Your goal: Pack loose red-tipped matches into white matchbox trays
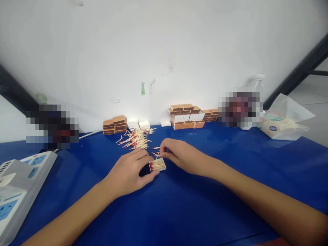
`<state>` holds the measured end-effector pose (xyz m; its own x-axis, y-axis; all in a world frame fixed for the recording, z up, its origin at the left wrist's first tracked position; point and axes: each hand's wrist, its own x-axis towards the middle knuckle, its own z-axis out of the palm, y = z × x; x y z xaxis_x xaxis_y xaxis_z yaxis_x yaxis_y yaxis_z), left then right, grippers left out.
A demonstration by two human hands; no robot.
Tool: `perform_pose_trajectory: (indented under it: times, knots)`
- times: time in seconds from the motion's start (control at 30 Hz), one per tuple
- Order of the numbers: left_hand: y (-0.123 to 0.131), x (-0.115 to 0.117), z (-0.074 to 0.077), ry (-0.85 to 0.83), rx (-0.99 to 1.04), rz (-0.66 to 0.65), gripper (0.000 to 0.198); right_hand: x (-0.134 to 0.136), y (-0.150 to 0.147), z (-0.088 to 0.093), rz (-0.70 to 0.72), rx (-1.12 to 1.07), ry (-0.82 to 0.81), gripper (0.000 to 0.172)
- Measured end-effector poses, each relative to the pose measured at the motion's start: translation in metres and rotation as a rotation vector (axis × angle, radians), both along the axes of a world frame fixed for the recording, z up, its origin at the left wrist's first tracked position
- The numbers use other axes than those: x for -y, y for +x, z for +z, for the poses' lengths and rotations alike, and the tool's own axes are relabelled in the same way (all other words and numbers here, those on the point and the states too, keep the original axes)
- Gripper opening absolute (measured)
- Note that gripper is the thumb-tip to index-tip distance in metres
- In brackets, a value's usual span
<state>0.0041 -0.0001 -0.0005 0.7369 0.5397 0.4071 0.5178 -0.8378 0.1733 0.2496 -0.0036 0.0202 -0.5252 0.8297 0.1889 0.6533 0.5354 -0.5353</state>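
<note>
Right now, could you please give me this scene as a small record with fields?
left hand: thumb and fingers around the white tray
tray contents: matches, red heads toward the left
right hand: fingertips just beyond the tray, near loose matches; grip unclear
match pile: beyond left hand, on the blue table
matchboxes: stacked by the wall, larger group on the right
right side: tissue pack
left side: white-grey socket unit

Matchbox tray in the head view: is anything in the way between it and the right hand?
Nothing visible blocks it. The right hand is close to the matchbox tray; a few loose matches lie near its fingertips. The left hand steadies the tray from the other side.
</note>
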Motion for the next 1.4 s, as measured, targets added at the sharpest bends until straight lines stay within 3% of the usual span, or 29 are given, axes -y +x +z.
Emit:
perform_pose_trajectory:
  times: [0.2,0.33,0.87,1.4]
  knots:
    - [0.0,-0.001,0.001,0.02,0.005,0.026,0.024,-0.001,-0.001,0.001,0.029,-0.099,-0.046,0.006]
    - [0.0,-0.001,0.0,0.026,0.002,0.046,0.024,-0.002,0.0,-0.001,0.03,-0.197,-0.089,0.021]
    - [0.0,-0.001,0.0,0.014,0.07,-0.012,0.022,0.003,-0.008,-0.005,0.132,-0.171,-0.028,0.008]
    - [0.002,-0.001,0.001,0.042,0.093,-0.043,0.022,0.004,-0.005,-0.003,0.091,-0.139,-0.018,0.008]
